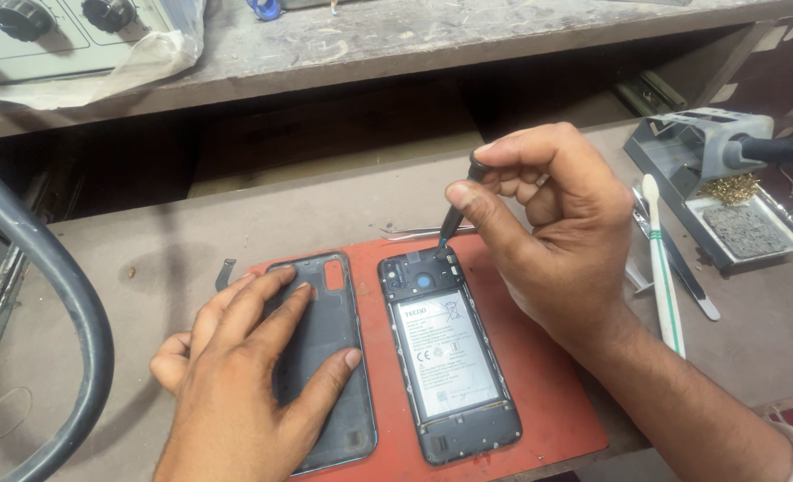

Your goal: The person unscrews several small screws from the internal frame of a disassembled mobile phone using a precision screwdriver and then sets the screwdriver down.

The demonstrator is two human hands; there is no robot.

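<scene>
1. Right hand (553, 236) is curled tight around a small black screwdriver (457, 207), thumb and forefinger pinching the shaft while the other fingers wrap the handle top. So it's closed on the tool, no slack.
2. The screwdriver slants down and to the left from the hand, and its tip sits right at the upper right corner of the opened phone (448, 355), beside the camera section. Looks like it's touching there, though the exact spot is too small to tell.
3. The phone lies back-up with its cover off, battery (446, 355) showing, long axis running roughly away from the person, top end farthest. It sits on a red mat (548, 393) on the surface (146, 241).
4. Left hand (249, 366) is spread flat, fingers open, pressing down on the removed back cover (334, 357), which lies just left of the phone and parallel to it. It's not gripping, just resting on top.
5. The right hand is clearly the one nearer the phone's top end; the left is off to the side, apart from the phone itself.
6. Around it: metal tweezers (414, 232) just past the mat's far edge, a white-and-green brush-like tool (663, 268) to the right, and a soldering iron stand (709, 152) with brass wool (731, 188) and sponge (745, 230) farther right.
</scene>
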